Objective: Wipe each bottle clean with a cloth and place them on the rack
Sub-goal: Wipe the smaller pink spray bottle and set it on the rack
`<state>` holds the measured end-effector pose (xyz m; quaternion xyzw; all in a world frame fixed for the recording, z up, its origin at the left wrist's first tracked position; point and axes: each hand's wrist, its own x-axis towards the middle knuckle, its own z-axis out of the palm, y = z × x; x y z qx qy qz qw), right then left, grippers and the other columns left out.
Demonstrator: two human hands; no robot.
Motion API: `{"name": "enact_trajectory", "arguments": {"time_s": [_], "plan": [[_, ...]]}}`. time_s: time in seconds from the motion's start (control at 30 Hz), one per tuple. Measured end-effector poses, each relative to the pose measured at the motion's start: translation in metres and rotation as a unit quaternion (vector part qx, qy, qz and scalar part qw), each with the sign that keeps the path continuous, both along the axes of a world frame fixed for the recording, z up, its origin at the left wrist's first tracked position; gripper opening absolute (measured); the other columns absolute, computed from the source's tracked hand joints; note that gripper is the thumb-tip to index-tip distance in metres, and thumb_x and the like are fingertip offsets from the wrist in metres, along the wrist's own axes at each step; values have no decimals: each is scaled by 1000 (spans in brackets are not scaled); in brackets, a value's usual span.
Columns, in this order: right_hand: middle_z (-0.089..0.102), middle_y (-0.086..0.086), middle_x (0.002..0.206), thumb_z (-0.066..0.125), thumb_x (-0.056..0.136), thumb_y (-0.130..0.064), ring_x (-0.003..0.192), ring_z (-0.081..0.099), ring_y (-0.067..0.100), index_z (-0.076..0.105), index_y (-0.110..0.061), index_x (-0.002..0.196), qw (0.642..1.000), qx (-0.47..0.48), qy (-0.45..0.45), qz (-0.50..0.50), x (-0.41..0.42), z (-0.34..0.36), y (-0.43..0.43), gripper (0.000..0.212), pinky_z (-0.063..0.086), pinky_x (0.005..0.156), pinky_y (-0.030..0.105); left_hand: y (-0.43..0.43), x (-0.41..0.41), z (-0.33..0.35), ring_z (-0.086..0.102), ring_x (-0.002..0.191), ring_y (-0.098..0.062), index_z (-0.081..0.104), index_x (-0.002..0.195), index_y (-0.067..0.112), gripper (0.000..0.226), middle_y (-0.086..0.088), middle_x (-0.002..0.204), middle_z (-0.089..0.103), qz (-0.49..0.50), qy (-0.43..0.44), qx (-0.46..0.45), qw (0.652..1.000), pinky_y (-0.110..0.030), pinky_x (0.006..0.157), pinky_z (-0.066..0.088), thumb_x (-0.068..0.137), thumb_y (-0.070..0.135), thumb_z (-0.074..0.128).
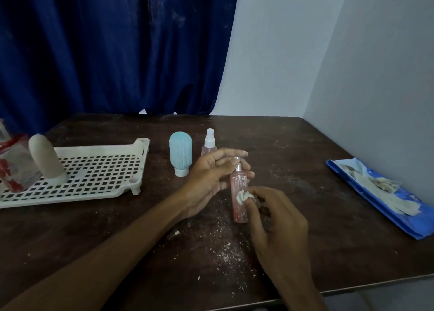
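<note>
A slim pink bottle (pixel 238 183) with a metallic neck stands upright at the table's middle. My left hand (pixel 211 176) grips its upper part, thumb and fingers curled round the neck. My right hand (pixel 279 219) pinches a small crumpled whitish cloth (pixel 244 196) against the bottle's side. A light blue bottle (pixel 180 154) stands cap-down just behind, beside a small pink spray bottle (pixel 209 143) with a white top. On the white perforated rack (pixel 98 169) at the left stand a beige bottle (pixel 47 159) and a clear bottle with red marks (pixel 14 167).
A blue packet (pixel 385 207) with several whitish cloths on it lies at the right, near the wall. White crumbs are scattered on the dark table (pixel 317 240) in front of my hands. A blue curtain hangs behind the table.
</note>
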<state>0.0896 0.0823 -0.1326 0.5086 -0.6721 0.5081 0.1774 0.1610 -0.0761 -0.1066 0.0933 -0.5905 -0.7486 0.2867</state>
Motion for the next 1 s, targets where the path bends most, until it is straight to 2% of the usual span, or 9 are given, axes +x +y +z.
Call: {"name": "enact_trajectory", "arguments": {"time_s": [0.17, 0.37, 0.57, 0.67, 0.77, 0.87, 1.0], "plan": [[68, -4, 100, 66, 88, -4, 92, 60, 0, 70, -6, 104, 1000, 12, 19, 1, -1, 1, 2, 16, 41, 84, 5, 8, 1, -2, 70, 109, -25, 61, 127, 1, 30, -16, 116, 72, -1, 2, 50, 999, -33, 91, 58, 100, 11, 52], [68, -6, 99, 68, 89, -3, 91, 61, -2, 71, -9, 105, 1000, 12, 9, -9, -1, 3, 4, 18, 42, 83, 4, 7, 2, -1, 71, 107, -27, 67, 114, 1, 23, -16, 111, 74, -1, -5, 89, 996, -34, 90, 59, 97, 13, 57], [68, -11, 103, 67, 92, -8, 96, 62, -2, 72, -13, 111, 1000, -9, 16, -2, -8, 21, -11, 21, 45, 85, 8, 4, 5, -1, 73, 96, -19, 70, 112, 4, 22, -10, 103, 76, 8, -21, 77, 997, -32, 87, 59, 96, 14, 60], [70, -6, 103, 70, 89, -6, 95, 64, 6, 73, -11, 109, 999, 3, 47, 14, -8, 21, -17, 20, 48, 85, 15, 3, 5, 0, 73, 90, -16, 70, 110, 5, 19, -8, 100, 77, 11, -24, 73, 997, -30, 85, 60, 96, 14, 61], [71, -4, 103, 71, 86, -3, 92, 64, 7, 74, -11, 108, 998, 27, 64, 4, -12, 15, -15, 23, 45, 85, 9, 1, 5, -1, 73, 95, -21, 70, 110, 5, 20, -13, 103, 76, 18, -26, 59, 998, -35, 89, 59, 96, 15, 62], [65, -12, 102, 70, 86, -2, 90, 63, 5, 72, -13, 110, 998, 22, 60, 2, -21, 20, -20, 26, 46, 85, 8, 1, 5, -1, 72, 99, -22, 70, 112, 3, 22, -14, 106, 75, 29, -30, 40, 998, -35, 90, 58, 95, 15, 62], [70, 1, 98, 73, 83, 1, 87, 64, 13, 74, -6, 104, 994, 19, 107, 20, -18, 20, -27, 23, 48, 82, 15, -1, 6, 2, 73, 97, -22, 71, 110, 4, 21, -13, 104, 76, 57, -27, 35, 997, -32, 84, 60, 95, 16, 62]]}}
